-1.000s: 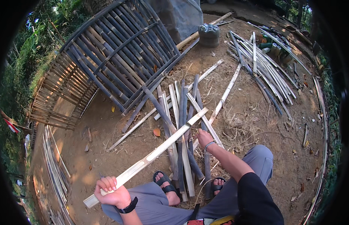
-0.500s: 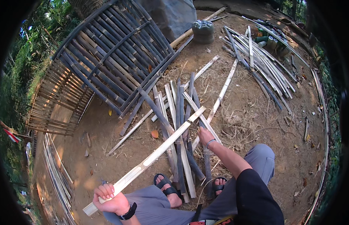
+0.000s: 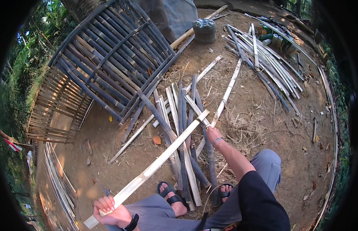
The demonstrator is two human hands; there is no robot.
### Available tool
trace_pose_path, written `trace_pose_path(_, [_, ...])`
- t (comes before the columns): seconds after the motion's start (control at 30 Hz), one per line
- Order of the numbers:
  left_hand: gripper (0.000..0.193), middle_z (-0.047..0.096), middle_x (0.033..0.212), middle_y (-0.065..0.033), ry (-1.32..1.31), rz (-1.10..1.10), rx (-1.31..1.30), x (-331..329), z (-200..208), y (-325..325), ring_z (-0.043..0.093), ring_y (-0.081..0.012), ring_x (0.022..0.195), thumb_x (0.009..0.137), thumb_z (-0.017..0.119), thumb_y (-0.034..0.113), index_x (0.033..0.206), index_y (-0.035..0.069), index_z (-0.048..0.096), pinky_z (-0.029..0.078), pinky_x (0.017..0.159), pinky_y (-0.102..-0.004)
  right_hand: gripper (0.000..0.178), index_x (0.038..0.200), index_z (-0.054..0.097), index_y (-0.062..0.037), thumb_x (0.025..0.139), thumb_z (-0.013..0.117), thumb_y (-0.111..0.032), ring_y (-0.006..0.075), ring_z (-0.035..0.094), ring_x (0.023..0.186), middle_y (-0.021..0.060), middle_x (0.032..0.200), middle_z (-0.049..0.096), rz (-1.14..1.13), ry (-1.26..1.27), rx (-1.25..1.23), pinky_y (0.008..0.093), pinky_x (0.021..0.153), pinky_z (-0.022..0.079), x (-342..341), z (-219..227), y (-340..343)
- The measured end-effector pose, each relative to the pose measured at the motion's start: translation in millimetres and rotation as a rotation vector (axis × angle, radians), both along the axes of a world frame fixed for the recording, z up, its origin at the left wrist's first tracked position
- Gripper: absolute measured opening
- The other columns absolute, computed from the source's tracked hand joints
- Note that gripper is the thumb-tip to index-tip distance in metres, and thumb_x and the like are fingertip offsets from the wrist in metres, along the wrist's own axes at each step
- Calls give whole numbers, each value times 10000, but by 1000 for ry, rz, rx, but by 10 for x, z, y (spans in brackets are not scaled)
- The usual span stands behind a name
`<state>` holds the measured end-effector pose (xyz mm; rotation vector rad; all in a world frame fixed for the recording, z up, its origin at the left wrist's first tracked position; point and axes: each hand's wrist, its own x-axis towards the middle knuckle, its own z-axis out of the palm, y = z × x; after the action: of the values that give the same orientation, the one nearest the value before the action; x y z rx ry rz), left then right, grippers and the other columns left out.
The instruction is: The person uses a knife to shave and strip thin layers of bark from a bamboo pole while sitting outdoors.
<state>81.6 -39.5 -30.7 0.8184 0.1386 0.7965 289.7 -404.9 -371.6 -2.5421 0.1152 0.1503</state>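
Note:
A long, pale split bamboo strip (image 3: 152, 167) slants from the lower left up toward the middle. My left hand (image 3: 109, 211) is closed around its near end, above my left thigh. My right hand (image 3: 214, 135) is closed near the far end, on what looks like a knife (image 3: 201, 121), seen almost edge-on and mostly hidden by the fingers. Its dark edge lies against the strip a little short of the tip. Beneath the strip, several dark and pale bamboo slats (image 3: 183, 154) lie piled between my sandalled feet.
A dark bamboo slatted panel (image 3: 109, 57) leans at the upper left, with a lighter slatted frame (image 3: 58, 104) beside it. Bamboo strips (image 3: 269, 63) lie stacked at the upper right, and others (image 3: 58, 181) at the left. A dark round container (image 3: 204, 32) stands at the back. Shavings (image 3: 244, 123) cover the soil.
My right hand has shifted slightly right and toward the strip's tip, with the knife's dark edge now nearer that end. My left hand keeps its hold on the near end.

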Motion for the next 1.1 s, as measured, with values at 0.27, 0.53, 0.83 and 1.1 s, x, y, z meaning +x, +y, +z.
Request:
trace_pose_path(0.27, [302,277,517,12,-35,-45,53,-52,5,8,257,-103,451,906,361,203,614,143,313,279,516,-268,157,889,654,33,852,540,-70,417,660,875,263,929,657,-75,81,26,477,760,552,1,370,206])
trace_pose_path(0.53, [337,289,523,18,-152,-129,116,-135,87,-285,270,-99,472,921,377,261,612,141,317,269,555,-279,275,987,458,47,966,475,-226,460,643,728,298,814,622,565,-56,161,511,635,546,-1488,2434,1123])
trace_pose_path(0.83, [384,338,516,20,-268,-268,291,-440,40,-478,280,-95,467,882,466,361,594,139,342,248,579,-298,244,962,459,10,957,514,-227,438,636,671,261,765,621,527,-132,228,518,599,527,-2044,2748,1117])
trace_pose_path(1.1, [383,330,508,6,-286,-305,344,-463,-104,-425,272,-107,470,860,478,353,582,126,342,240,572,-305,239,940,460,-6,955,525,-236,396,650,642,216,752,622,490,-162,128,457,520,535,-2104,2759,1198])
